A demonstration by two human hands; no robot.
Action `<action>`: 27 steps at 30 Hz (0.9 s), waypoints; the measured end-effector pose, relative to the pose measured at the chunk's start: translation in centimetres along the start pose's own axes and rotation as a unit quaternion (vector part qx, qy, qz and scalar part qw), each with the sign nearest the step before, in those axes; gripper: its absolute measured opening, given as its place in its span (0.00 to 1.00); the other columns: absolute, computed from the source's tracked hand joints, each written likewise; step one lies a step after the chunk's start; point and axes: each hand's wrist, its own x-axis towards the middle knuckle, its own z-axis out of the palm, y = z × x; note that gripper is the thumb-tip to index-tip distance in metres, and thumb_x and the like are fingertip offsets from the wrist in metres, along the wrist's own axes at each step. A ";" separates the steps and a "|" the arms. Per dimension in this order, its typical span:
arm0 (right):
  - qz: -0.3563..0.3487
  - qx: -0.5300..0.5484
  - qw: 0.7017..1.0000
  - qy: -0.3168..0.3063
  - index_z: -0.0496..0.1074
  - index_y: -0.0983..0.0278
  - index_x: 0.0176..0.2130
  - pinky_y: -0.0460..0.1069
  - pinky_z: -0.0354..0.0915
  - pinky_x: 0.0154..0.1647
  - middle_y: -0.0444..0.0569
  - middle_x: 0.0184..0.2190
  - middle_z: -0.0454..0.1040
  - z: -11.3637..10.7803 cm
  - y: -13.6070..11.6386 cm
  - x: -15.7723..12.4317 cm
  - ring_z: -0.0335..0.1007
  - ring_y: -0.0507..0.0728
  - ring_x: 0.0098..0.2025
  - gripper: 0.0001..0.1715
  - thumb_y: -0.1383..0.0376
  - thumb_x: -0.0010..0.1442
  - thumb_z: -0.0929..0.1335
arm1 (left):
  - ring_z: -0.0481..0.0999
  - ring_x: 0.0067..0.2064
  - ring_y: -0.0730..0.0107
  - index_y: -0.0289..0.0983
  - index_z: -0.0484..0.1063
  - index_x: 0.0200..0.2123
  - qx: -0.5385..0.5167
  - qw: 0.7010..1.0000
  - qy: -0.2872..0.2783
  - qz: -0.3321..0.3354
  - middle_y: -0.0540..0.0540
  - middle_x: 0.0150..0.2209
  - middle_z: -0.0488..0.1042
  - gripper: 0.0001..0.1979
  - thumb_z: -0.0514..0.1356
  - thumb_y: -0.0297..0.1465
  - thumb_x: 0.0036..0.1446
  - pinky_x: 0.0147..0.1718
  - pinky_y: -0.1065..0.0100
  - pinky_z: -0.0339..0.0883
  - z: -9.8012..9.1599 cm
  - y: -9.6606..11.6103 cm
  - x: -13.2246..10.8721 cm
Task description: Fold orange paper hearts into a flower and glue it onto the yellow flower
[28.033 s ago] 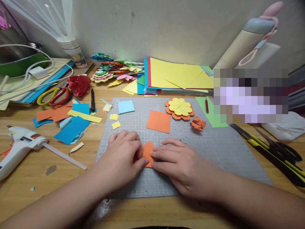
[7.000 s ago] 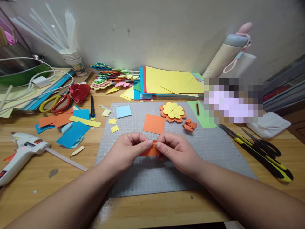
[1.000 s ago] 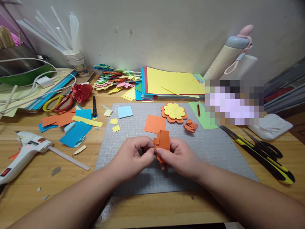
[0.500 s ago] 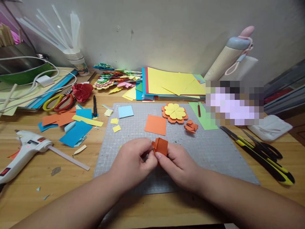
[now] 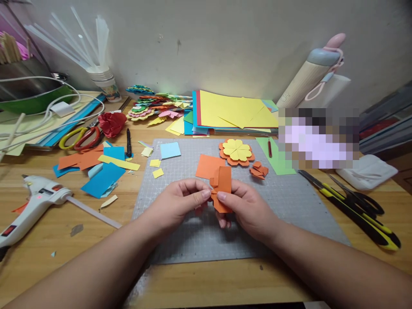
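Observation:
Above the grey cutting mat (image 5: 180, 240), my two hands hold a folded piece of orange paper (image 5: 224, 184). My right hand (image 5: 252, 206) grips it with the thumb flat on its front and the fingers behind. At its left edge, my left hand (image 5: 183, 199) pinches a small fold between thumb and forefinger. Just behind the hands lies a flat orange paper square (image 5: 206, 166). A layered paper flower, yellow on orange (image 5: 237, 150), sits farther back, with small folded orange pieces (image 5: 259, 171) in front of it to the right.
A glue gun (image 5: 38, 201) lies at left, near orange and blue paper scraps (image 5: 103, 180) and red-handled scissors (image 5: 88, 138). At right are a yellow-black utility knife (image 5: 360, 219) and black scissors (image 5: 363, 201). Stacked coloured paper (image 5: 238, 111) and a bottle (image 5: 309, 77) stand behind.
The folded orange paper has been turned and opened out, showing a taller strip. My left fingers have shifted to its left edge, and my right thumb now lies across its front.

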 end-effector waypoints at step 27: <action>0.043 0.092 0.994 -0.050 0.66 0.65 0.33 0.40 0.59 0.15 0.41 0.20 0.71 0.6 0.1 0.2 0.68 0.48 0.18 0.13 0.57 0.60 0.67 | 0.65 0.23 0.74 0.39 0.60 0.24 0.095 0.991 -0.031 0.094 0.54 0.18 0.67 0.13 0.52 0.35 0.61 0.28 0.70 0.60 1.4 0.5 -0.5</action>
